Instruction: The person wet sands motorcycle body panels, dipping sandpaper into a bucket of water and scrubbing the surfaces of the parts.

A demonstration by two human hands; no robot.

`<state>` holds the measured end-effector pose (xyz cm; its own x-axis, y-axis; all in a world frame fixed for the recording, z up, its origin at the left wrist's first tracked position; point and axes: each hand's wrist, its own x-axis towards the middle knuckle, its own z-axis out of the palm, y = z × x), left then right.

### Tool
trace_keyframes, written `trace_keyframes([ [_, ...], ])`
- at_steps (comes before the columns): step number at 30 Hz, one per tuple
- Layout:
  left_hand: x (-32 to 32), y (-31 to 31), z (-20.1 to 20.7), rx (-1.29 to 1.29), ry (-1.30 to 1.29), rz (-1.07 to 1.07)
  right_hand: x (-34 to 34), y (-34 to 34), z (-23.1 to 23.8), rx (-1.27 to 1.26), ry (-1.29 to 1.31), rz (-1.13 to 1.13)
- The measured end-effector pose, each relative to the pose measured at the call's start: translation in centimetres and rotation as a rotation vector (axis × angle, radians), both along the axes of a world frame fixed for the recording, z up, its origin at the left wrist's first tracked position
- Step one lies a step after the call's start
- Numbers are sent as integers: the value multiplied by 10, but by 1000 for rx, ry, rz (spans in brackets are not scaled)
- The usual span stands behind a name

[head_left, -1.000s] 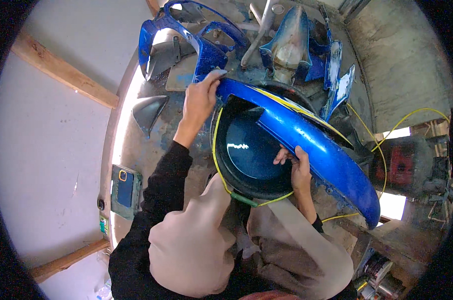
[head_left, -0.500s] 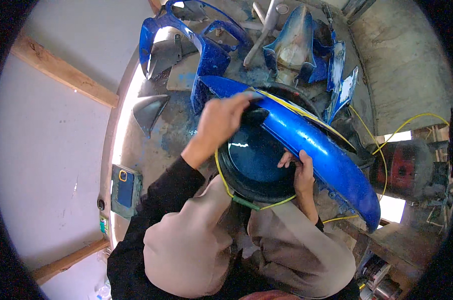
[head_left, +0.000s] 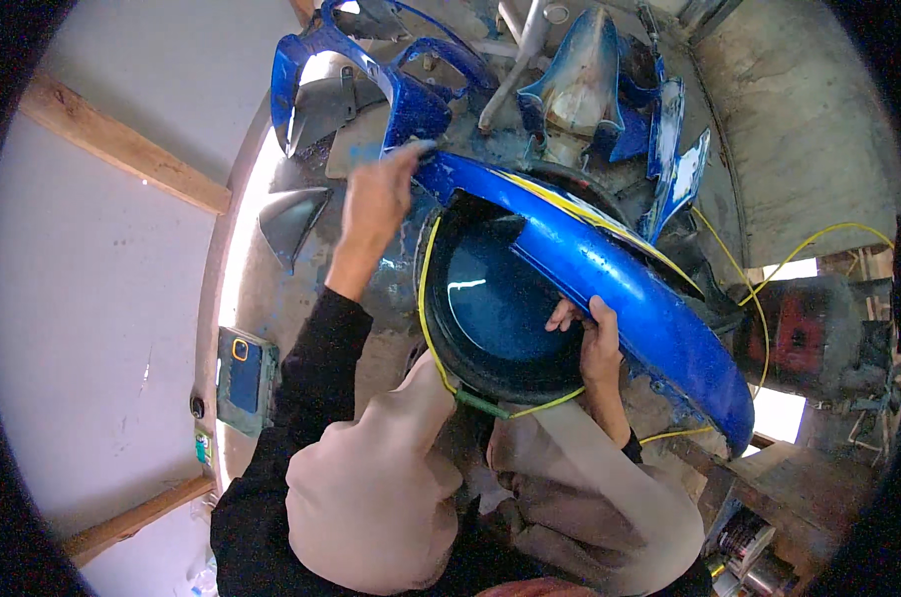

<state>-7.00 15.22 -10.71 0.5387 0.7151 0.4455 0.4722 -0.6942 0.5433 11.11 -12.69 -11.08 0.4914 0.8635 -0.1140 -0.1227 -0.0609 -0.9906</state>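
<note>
A long, curved, glossy blue motorcycle body panel with yellow and white stripes lies slanted over a black tub of dark water. My right hand grips the panel's near edge, thumb on the outside and fingertips showing beneath, above the water. At the panel's narrow far-left end is my left hand, its fingers pressed together around a small greyish piece, blurred by motion, that I cannot make out. A yellow cord with a green sleeve runs round the tub's near side, between my knees.
More blue fairings and a tapered panel lie on the far floor. A dark triangular piece rests at left, near a phone on a box. A yellow hose and a red-black machine are at right.
My left hand has slid from the panel's striped part to its far-left tip. The panel has shifted only slightly, and my right hand keeps its grip.
</note>
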Motion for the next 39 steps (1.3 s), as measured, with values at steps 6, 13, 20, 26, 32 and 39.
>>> trace_keyframes([
  [6,14,-44,-11,22,-165,-292,6,9,2,-34,12,-111],
  [13,-1,-24,-9,-3,-130,-298,1,8,-5,-5,17,-93],
  [20,-1,-13,-16,-110,-194,-214,3,8,-10,38,-41,-132],
  [26,-11,19,-30,-194,-249,-52,-2,5,-4,26,19,-116],
  [32,-10,-1,-36,-114,-290,-224,0,6,5,9,28,-119],
  [39,-10,-15,-23,-79,-264,-343,0,6,-5,-23,54,-111],
])
